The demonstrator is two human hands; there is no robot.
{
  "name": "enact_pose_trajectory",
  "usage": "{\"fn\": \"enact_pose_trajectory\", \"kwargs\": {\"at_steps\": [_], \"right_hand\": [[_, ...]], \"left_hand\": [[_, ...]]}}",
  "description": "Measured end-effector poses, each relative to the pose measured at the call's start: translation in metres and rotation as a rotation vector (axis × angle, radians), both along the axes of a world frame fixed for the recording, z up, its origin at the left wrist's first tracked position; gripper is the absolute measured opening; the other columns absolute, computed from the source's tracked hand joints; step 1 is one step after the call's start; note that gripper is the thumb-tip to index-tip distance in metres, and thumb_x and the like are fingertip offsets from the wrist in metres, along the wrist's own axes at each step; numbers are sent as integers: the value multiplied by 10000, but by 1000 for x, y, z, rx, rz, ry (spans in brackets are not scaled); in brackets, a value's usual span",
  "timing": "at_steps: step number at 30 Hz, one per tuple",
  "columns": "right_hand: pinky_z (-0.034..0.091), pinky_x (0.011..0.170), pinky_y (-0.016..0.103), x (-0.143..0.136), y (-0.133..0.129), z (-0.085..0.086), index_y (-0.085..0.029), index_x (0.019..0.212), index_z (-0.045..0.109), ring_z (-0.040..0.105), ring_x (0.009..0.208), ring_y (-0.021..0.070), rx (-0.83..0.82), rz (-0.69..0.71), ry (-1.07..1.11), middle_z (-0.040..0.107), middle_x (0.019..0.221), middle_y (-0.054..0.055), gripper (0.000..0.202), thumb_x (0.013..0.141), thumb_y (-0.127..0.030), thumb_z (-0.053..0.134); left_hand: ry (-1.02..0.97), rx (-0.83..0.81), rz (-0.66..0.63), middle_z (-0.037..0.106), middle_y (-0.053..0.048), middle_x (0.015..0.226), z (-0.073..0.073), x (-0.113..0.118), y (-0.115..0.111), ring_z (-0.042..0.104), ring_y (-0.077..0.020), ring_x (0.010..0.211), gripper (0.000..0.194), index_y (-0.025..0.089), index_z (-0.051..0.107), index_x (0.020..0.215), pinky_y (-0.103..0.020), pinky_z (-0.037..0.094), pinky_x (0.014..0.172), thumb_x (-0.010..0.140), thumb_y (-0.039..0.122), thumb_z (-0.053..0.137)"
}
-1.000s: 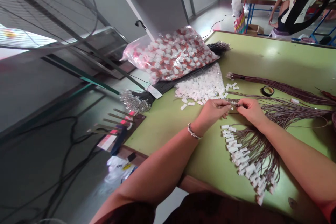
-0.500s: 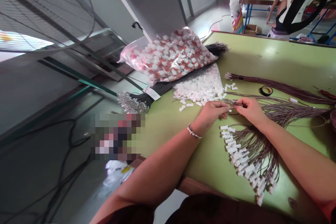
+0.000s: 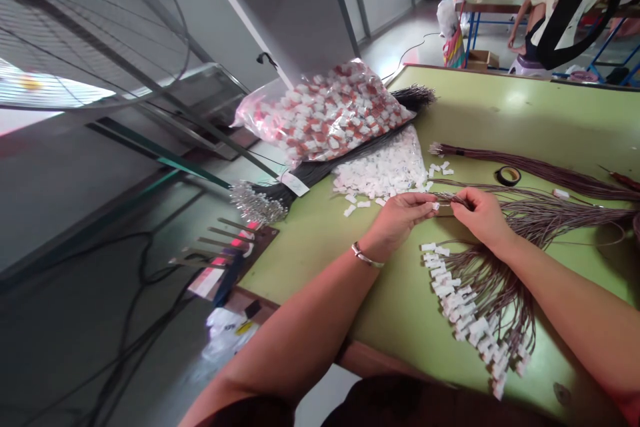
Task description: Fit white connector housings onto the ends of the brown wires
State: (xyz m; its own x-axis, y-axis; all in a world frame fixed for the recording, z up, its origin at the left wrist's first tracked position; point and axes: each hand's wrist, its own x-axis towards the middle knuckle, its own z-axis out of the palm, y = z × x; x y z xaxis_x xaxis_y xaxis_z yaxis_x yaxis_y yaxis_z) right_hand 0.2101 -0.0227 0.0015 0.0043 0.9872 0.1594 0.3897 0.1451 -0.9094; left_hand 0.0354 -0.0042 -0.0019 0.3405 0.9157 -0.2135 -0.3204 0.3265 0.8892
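A small white connector (image 3: pixel 429 199) sits pinched at the fingertips of the left hand (image 3: pixel 400 217), right where it meets the ends of a bundle of brown wires (image 3: pixel 545 213). It is mostly covered by the fingers, so whether a wire is already seated in it cannot be told. The left grip is closed on the connector; the right hand (image 3: pixel 483 217) seems to clench a wire tip just beside it, thumb and forefinger together. Both hands hover knuckles-up over the green tabletop (image 3: pixel 500 113), forearms reaching in from the near edge, a bracelet (image 3: pixel 367 255) on the left wrist. Near the right forearm fans out a spread of finished wires (image 3: pixel 475 307) with white ends. Farther left lie a heap of loose connectors (image 3: pixel 385 170) and a clear bag (image 3: pixel 330 110) of red-and-white parts.
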Motion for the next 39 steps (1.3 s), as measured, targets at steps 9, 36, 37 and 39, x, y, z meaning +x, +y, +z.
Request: {"fn": "enact_pose_trajectory", "kwargs": {"at_steps": [9,36,37,39], "right_hand": [[310,516,238,0,-2,-3,-194,649,517,395,505,103,132,-49,-211,482,538,-34,78,699,-251,533],[323,545,243,5,-2,-12,-196,710,565,452,532,123,83,70,-371,567,594,-11,73,704,-224,497],[321,550,245,4,-2,-13,-197,716,565,454,540,126,85,69,-389,571,603,-7,73,710,-224,498],[317,561,252,4,-2,-14,-194,724,566,456,555,131,79,63,-411,577,620,-1,67,714,-225,507]], "left_hand": [[392,303,79,704,-41,780,-2,4,-6,637,-136,723,217,150,718,858,-287,512,759,643,177,708],[423,270,-2,628,9,571,-9,20,-9,558,-83,533,96,127,698,779,-222,489,586,697,144,653],[430,258,-1,620,12,559,-10,21,-10,552,-81,524,89,124,697,772,-220,484,580,703,129,641],[438,234,9,608,14,542,-10,25,-10,542,-77,511,85,116,691,756,-216,475,570,715,103,618]]}}
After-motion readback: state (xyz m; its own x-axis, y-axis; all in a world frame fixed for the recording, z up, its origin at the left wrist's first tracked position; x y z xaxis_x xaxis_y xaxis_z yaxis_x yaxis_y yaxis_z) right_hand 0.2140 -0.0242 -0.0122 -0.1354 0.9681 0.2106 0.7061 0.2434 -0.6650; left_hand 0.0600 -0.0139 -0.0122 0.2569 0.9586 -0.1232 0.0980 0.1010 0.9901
